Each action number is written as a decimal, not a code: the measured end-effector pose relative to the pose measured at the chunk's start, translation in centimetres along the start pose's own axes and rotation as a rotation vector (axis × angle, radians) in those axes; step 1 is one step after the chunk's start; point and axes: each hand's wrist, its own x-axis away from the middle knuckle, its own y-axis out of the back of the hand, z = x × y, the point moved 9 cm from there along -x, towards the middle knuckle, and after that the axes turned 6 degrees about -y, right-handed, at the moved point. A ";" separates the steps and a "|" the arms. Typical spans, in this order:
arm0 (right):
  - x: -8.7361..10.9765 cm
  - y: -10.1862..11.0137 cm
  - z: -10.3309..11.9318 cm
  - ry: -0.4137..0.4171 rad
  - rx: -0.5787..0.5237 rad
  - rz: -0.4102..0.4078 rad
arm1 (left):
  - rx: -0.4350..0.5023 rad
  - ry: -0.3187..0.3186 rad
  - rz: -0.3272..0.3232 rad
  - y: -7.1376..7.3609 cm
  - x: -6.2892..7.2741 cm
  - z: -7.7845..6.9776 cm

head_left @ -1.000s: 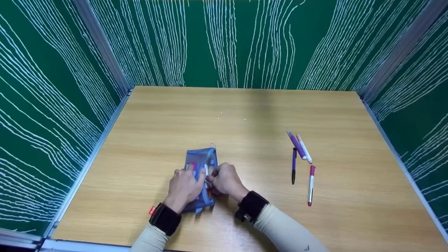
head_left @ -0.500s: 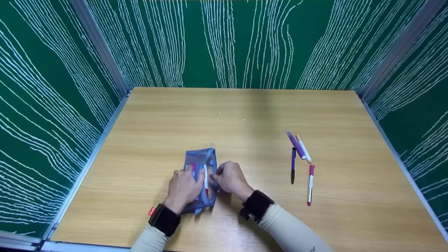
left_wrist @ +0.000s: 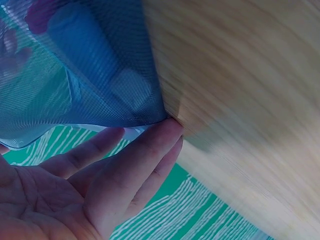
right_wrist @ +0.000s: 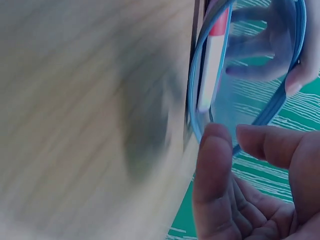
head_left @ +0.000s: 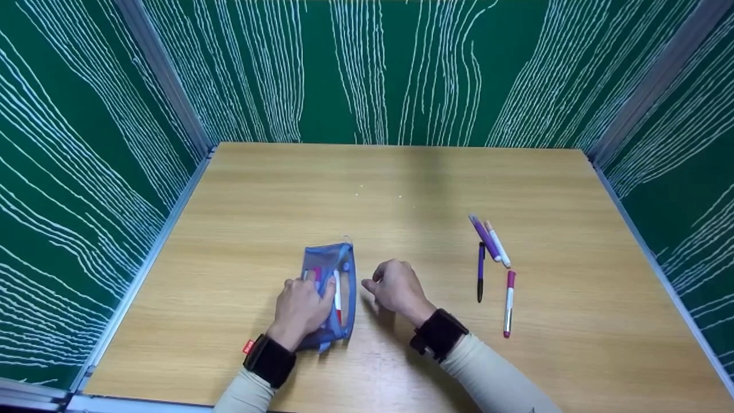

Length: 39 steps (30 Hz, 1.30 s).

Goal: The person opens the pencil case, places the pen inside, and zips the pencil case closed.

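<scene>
A blue mesh pencil case (head_left: pixel 328 252) lies on the table with its zip opening spread toward the right. My left hand (head_left: pixel 304 307) holds it, thumb at the opening's edge and fingers against the mesh. Inside, a white marker with a red end (head_left: pixel 338 292) shows through the opening, and a pink-ended pen (head_left: pixel 317 273) shows through the mesh. Just right of the case, my right hand (head_left: pixel 398 289) is in the air, holding nothing. Its thumb and forefinger stand slightly apart in the right wrist view, near the case's rim (right_wrist: pixel 272 107).
Farther right on the wooden table (head_left: pixel 275 189) lie a thick purple marker (head_left: pixel 484 238), a white marker (head_left: pixel 498 244), a purple-and-black pen (head_left: pixel 480 272) and a white marker with a magenta cap (head_left: pixel 509 304). Green walls with white lines surround the table.
My right hand has drawn back from the case's opening toward the right, uncovering the red-ended marker inside. The left hand has stayed on the case.
</scene>
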 end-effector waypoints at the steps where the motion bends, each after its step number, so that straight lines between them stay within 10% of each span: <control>1: 0.0 0.3 -0.2 -0.001 0.015 -0.008 | 0.000 -0.001 -0.002 0.0 0.0 0.0; 39: -1.1 11.8 -8.7 0.010 0.419 -0.321 | -0.006 -0.009 -0.030 0.0 0.0 -0.2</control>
